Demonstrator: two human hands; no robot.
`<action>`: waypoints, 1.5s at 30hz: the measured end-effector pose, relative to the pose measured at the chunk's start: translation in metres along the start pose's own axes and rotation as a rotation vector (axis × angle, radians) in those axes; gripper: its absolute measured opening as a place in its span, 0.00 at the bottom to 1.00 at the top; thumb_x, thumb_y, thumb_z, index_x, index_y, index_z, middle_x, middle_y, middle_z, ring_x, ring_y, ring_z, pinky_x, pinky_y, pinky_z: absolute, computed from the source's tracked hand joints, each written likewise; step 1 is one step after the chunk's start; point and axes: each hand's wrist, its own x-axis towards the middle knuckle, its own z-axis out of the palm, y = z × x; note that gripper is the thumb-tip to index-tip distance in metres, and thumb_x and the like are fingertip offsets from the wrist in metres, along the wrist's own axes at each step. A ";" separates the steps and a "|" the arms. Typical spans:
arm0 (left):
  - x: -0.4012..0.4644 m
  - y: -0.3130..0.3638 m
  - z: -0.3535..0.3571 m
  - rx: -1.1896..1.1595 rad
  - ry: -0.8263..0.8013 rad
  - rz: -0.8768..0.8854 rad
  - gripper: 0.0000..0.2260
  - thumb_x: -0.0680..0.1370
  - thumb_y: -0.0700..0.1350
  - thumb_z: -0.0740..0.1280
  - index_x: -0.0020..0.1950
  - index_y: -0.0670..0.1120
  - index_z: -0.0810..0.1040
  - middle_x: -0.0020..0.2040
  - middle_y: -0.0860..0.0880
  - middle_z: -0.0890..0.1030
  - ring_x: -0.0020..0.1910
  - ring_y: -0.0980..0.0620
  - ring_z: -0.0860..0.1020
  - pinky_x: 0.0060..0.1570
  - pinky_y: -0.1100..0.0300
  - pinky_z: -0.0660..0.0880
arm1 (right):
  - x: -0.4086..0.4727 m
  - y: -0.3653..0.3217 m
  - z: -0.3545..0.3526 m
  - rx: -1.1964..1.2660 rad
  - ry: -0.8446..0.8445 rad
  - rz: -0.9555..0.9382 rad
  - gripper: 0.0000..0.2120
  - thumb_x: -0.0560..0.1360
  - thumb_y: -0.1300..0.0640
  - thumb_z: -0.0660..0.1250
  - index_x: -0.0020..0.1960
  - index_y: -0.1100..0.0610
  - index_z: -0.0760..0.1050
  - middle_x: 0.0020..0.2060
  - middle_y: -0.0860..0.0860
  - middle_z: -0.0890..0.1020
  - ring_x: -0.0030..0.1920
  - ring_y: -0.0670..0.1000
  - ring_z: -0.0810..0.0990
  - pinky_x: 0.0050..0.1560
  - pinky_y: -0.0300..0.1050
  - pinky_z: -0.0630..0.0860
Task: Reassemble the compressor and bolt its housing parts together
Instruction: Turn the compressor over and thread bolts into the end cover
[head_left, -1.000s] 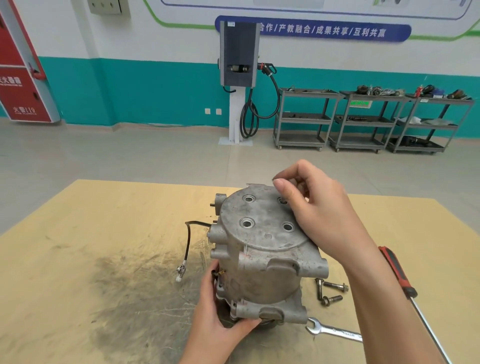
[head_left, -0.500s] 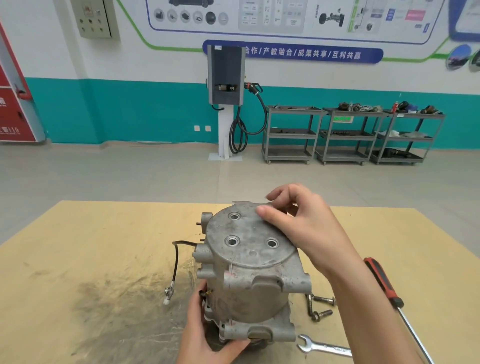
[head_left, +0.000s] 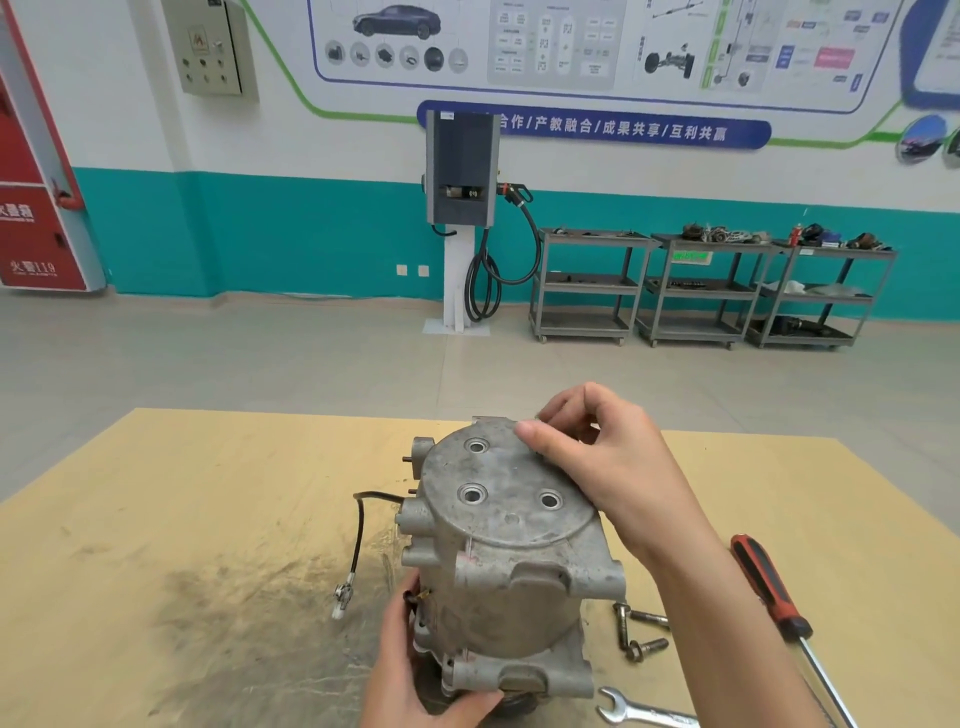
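In the head view, the compressor (head_left: 506, 566) stands upright on the wooden table (head_left: 208, 519) in the lower centre of the frame, its round end cover facing up with three open bolt holes showing. The left hand (head_left: 415, 670), at the bottom edge, grasps the lower flange of the housing, thumb curled under its near side and palm against its left flank. The right hand (head_left: 597, 457), coming in from the lower right, sits over the far right rim of the cover with thumb and forefinger pinched together; whatever they pinch is too small to make out. A black lead with a pale connector (head_left: 340, 603) hangs from the left side of the housing down onto the table. Just right of the compressor's base lie loose bolts (head_left: 636, 631), near one another. A spanner (head_left: 641, 712) lies at the bottom edge, right of the left hand, and a red-and-black screwdriver (head_left: 771, 592) lies further right. In the upper half, a charging post (head_left: 461, 171) stands against the teal wall, with grey shelf trolleys (head_left: 711, 291) to its right.
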 end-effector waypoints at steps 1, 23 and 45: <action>-0.002 -0.002 0.000 -0.064 0.027 0.023 0.40 0.61 0.28 0.78 0.64 0.53 0.66 0.63 0.53 0.74 0.53 0.62 0.79 0.52 0.65 0.77 | 0.000 0.000 0.000 0.000 -0.007 -0.001 0.09 0.69 0.51 0.76 0.40 0.54 0.77 0.42 0.48 0.82 0.41 0.50 0.78 0.43 0.46 0.76; -0.007 0.003 0.003 0.039 -0.100 0.123 0.52 0.54 0.40 0.83 0.73 0.50 0.60 0.67 0.52 0.73 0.62 0.57 0.77 0.58 0.62 0.75 | -0.002 0.003 -0.003 0.083 -0.029 -0.021 0.07 0.72 0.59 0.74 0.39 0.54 0.77 0.47 0.46 0.82 0.48 0.53 0.81 0.55 0.57 0.77; -0.006 0.004 -0.002 0.190 -0.100 0.158 0.61 0.47 0.63 0.82 0.74 0.46 0.59 0.67 0.52 0.74 0.63 0.54 0.77 0.64 0.46 0.72 | -0.003 0.001 -0.009 0.113 -0.099 -0.028 0.08 0.75 0.62 0.70 0.40 0.52 0.83 0.50 0.47 0.82 0.50 0.48 0.81 0.56 0.51 0.78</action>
